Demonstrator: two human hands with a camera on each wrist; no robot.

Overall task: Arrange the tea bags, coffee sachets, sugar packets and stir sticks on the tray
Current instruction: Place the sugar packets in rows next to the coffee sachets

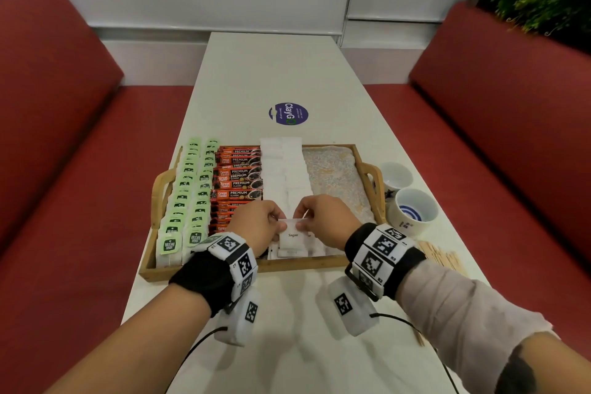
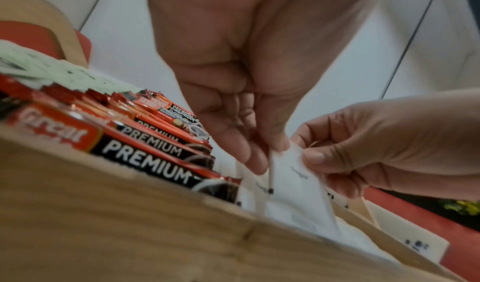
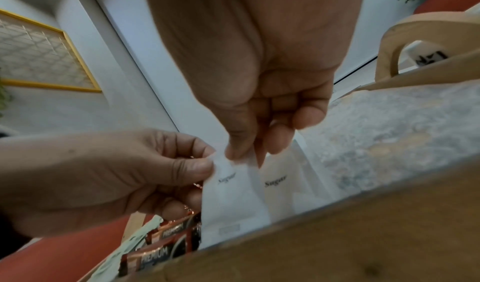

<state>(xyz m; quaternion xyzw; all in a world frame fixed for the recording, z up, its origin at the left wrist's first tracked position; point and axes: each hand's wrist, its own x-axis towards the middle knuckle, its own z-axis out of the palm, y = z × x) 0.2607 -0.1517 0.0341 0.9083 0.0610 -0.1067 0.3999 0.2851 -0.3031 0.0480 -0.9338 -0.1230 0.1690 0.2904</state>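
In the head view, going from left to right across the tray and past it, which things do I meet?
Tray's left handle → tea bags → coffee sachets → sugar packets → bare patterned tray liner → tray's right handle → two white cups.

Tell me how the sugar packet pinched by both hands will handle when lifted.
The sugar packet looks like thin paper, so probably light and slightly floppy. Left hand and right hand pinch only its top edge; it may sag or swing. Its flat shape shouldn't roll.

White table [image 1: 287,73]: wooden tray [image 1: 243,267], 2 cups [image 1: 406,195], stir sticks [image 1: 443,257], purple sticker [image 1: 288,114].
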